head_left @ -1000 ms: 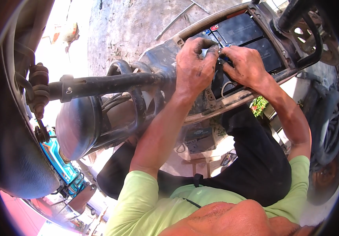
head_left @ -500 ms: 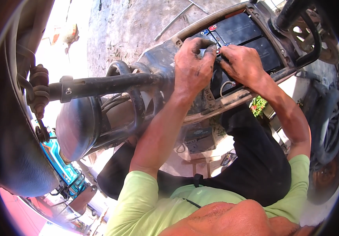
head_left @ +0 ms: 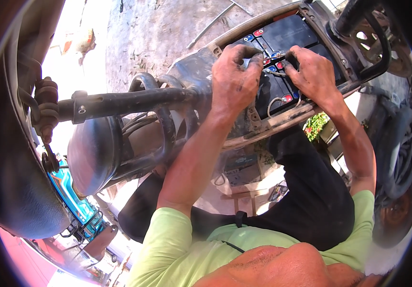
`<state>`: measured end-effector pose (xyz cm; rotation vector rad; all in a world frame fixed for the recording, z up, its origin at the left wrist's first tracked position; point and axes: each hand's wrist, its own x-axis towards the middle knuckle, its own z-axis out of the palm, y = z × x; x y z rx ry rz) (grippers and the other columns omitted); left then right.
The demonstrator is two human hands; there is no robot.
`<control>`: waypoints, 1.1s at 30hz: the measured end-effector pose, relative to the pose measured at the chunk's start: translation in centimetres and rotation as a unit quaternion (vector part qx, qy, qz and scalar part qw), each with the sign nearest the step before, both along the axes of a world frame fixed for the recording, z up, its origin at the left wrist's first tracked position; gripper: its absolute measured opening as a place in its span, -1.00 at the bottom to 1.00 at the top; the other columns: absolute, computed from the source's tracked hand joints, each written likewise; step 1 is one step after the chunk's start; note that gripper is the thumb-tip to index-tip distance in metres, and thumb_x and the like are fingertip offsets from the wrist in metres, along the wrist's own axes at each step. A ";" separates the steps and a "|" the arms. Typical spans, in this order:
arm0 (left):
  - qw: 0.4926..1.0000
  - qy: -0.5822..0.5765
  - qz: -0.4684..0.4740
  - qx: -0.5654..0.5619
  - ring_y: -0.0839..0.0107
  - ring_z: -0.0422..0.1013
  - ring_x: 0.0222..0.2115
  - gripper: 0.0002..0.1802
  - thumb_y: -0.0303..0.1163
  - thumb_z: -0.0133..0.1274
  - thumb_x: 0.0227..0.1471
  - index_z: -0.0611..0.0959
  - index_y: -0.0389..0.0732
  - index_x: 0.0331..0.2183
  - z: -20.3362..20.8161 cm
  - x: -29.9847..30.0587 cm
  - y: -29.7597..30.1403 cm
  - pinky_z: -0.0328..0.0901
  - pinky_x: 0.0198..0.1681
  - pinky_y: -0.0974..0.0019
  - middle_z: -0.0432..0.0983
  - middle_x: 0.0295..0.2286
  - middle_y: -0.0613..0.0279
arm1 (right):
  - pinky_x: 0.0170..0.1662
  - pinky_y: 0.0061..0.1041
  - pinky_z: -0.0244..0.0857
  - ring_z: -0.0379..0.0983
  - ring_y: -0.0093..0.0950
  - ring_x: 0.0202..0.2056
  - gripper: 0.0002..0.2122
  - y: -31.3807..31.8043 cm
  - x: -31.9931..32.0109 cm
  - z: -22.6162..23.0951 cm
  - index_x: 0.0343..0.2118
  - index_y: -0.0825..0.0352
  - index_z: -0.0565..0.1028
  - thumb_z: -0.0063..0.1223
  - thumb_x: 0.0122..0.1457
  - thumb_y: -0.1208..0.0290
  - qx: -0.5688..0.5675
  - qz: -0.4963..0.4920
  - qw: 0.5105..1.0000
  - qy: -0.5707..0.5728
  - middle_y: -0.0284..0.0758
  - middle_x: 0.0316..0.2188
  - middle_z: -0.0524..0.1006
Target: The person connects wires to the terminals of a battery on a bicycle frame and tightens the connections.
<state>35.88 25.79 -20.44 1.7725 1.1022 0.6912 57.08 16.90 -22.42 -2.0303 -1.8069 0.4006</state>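
The left hand [head_left: 234,79], blackened with grease, curls knuckles-up over the near end of the long open battery compartment [head_left: 306,103] of a dusty grey scooter, its fingertips pinched together on the small wires and red and blue terminal caps [head_left: 269,62] between the flat black batteries [head_left: 294,36]. Whether it truly grips one of them I cannot tell; the fingers hide the spot. The right hand [head_left: 313,74] comes in from the other side of the same terminals, its fingers bent down and closed on something small and dark, touching the battery top; the two hands stand just beside each other, nearly meeting.

The compartment lies on a slant, its worn metal rim running along under both wrists. Beyond its far edge is bare, cracked concrete ground [head_left: 158,33] in hard sunlight, with a thin pale rod [head_left: 211,26] lying on it. To the left of the compartment a dark steel tube [head_left: 124,103] crosses in front of a rounded black scooter panel [head_left: 93,153]. To the right of it stands a black grab rail [head_left: 375,43] and a rusty wheel [head_left: 397,210].

Both forearms reach up from a lime-green shirt [head_left: 177,248], the left almost straight, the right bent at the elbow over black trousers [head_left: 316,201]. The compartment walls hem the fingers in closely; the room above the batteries is open.
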 end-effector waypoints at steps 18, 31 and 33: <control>0.984 0.069 -0.087 0.142 -0.02 0.52 -0.23 -0.78 -0.37 0.26 0.08 0.78 -0.28 -0.23 -1.1 0.2 -0.4 0.41 -0.09 0.04 0.59 -0.27 0.01 | -0.14 -0.04 0.50 0.61 -0.01 -0.24 -0.75 -1.0 -1.0 1.9 -0.16 0.31 0.60 0.11 0.15 0.31 -0.078 0.099 0.992 0.016 -0.07 -0.35 0.66; 0.931 0.277 -0.130 0.202 0.02 0.37 0.06 -0.66 -0.20 0.31 0.03 0.80 -0.17 -0.18 -1.1 1.6 -1.6 0.25 0.13 -0.03 0.52 -0.07 0.08 | -0.23 -0.03 0.45 0.56 0.02 -0.28 -0.77 -2.1 -0.9 0.8 -0.24 0.35 0.54 0.17 0.11 0.33 -0.033 0.075 0.996 0.036 -0.07 -0.41 0.58; 0.930 0.283 -0.128 0.198 0.02 0.37 0.07 -0.67 -0.22 0.31 0.02 0.80 -0.15 -0.17 -1.3 2.2 -1.7 0.24 0.14 -0.03 0.52 -0.07 0.07 | -0.24 -0.03 0.45 0.56 0.02 -0.30 -0.77 -2.3 -1.1 0.8 -0.24 0.35 0.53 0.17 0.12 0.32 -0.021 0.067 0.997 0.027 -0.08 -0.40 0.58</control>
